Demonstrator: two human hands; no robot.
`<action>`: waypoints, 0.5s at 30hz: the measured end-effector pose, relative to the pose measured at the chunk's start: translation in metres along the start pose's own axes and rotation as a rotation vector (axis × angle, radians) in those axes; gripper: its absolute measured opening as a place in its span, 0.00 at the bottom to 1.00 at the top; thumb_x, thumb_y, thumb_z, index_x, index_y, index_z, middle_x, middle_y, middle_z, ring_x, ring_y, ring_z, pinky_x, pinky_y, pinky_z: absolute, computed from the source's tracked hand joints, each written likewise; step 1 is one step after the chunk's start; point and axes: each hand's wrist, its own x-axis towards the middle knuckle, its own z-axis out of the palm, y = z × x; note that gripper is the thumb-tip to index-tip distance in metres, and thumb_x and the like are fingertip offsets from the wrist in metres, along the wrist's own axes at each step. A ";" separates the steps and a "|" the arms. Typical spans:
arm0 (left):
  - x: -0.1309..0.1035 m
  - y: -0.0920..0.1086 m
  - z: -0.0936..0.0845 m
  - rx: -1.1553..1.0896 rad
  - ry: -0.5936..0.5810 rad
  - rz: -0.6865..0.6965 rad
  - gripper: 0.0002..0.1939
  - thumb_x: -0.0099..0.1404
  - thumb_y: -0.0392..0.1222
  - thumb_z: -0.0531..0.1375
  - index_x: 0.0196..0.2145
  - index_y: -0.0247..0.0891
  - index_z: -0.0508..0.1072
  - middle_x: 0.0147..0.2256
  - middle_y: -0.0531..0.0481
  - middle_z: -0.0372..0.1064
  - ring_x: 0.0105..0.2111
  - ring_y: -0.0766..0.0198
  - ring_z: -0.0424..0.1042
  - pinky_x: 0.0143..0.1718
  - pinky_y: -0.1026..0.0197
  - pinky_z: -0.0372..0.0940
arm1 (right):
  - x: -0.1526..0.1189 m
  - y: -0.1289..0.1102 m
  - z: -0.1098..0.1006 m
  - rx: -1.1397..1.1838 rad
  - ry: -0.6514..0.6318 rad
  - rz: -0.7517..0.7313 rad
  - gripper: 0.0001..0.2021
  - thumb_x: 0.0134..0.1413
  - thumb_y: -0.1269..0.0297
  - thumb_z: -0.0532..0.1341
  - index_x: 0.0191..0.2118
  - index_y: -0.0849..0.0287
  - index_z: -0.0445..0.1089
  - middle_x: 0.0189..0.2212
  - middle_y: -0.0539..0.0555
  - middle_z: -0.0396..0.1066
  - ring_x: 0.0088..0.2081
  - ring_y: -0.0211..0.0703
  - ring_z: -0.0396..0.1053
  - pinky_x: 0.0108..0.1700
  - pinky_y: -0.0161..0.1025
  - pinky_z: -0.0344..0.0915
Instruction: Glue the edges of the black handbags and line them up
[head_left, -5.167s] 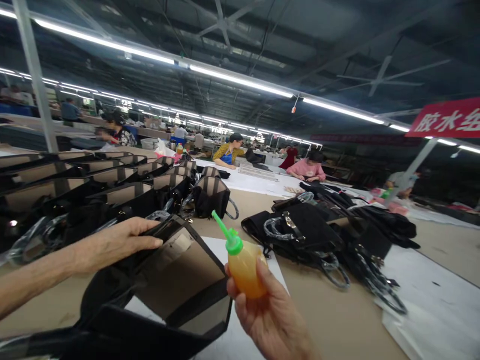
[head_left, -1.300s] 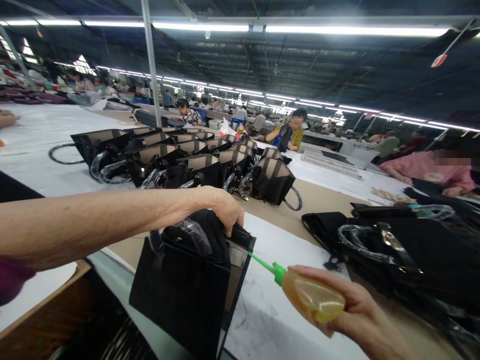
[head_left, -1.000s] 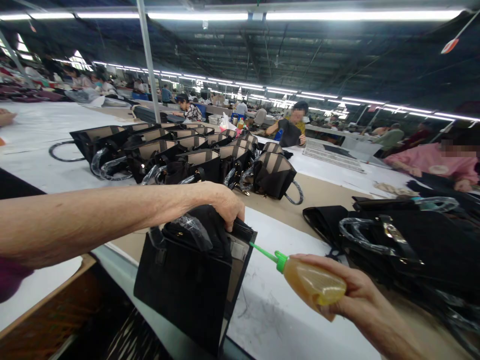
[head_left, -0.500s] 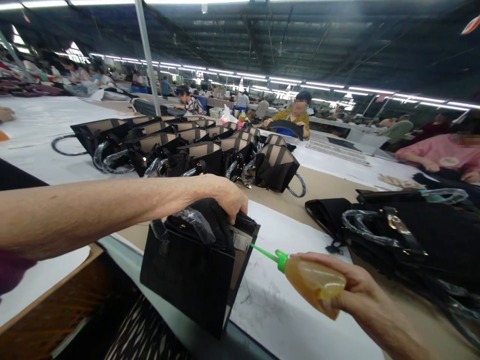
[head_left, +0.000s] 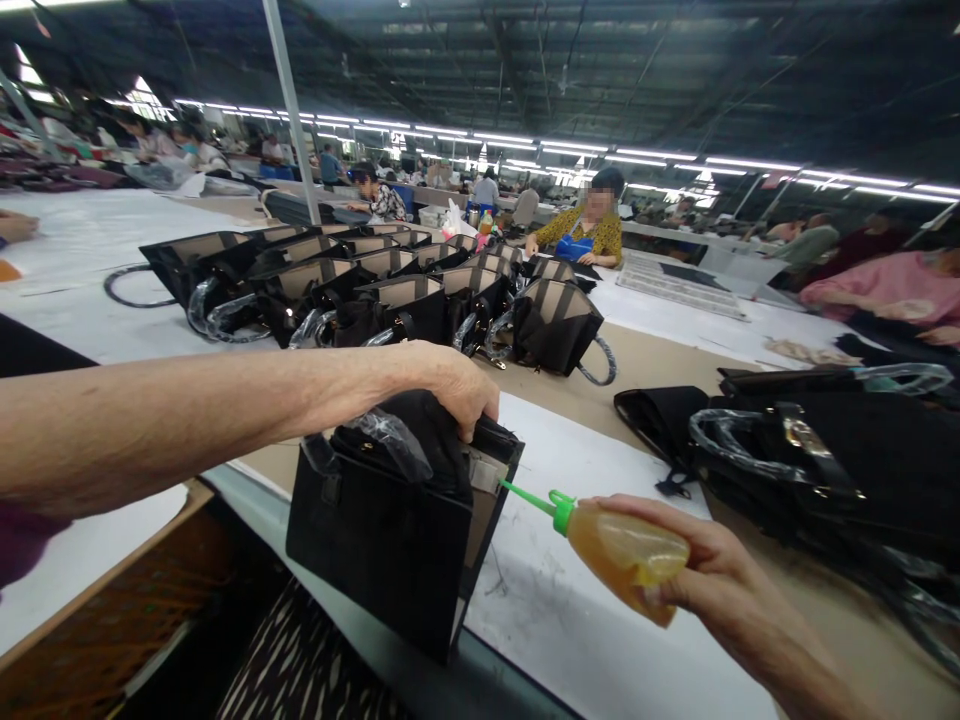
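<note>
A black handbag (head_left: 382, 535) stands tilted at the table's near edge, its side open on a beige lining. My left hand (head_left: 461, 390) reaches over the top and is closed on the bag's upper edge; some fingertips are hidden inside. My right hand (head_left: 709, 565) is wrapped round a squeeze bottle (head_left: 622, 550) of amber liquid, probably glue. The bottle's thin green nozzle (head_left: 529, 495) points left, its tip at the inner edge of the bag's open side. Clear plastic wrap covers the bag's handle (head_left: 394, 440).
Rows of similar black bags (head_left: 405, 300) stand on the table beyond. More black bags (head_left: 832, 450) with wrapped handles lie at the right. A co-worker in a yellow top (head_left: 577, 230) sits across, another in pink (head_left: 885, 290) at right. A brown crate (head_left: 172, 600) is below left.
The bag and both hands stay nearly in place, the nozzle still at the bag's edge. The co-worker in yellow has lowered the dark piece that was held up.
</note>
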 end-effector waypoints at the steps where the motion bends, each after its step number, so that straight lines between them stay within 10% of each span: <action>1: 0.001 -0.002 0.001 0.012 -0.008 0.003 0.12 0.51 0.35 0.59 0.35 0.40 0.76 0.30 0.54 0.71 0.27 0.65 0.64 0.27 0.65 0.57 | -0.001 0.001 0.002 0.006 -0.008 0.015 0.24 0.31 0.73 0.60 0.42 0.54 0.74 0.44 0.53 0.72 0.44 0.55 0.66 0.32 0.38 0.65; 15: -0.006 0.008 0.003 0.059 0.037 -0.034 0.13 0.53 0.32 0.59 0.38 0.35 0.75 0.28 0.54 0.71 0.25 0.68 0.62 0.27 0.67 0.56 | -0.009 0.022 0.019 -0.026 -0.129 0.122 0.24 0.34 0.71 0.59 0.44 0.55 0.73 0.40 0.52 0.73 0.36 0.48 0.66 0.29 0.35 0.62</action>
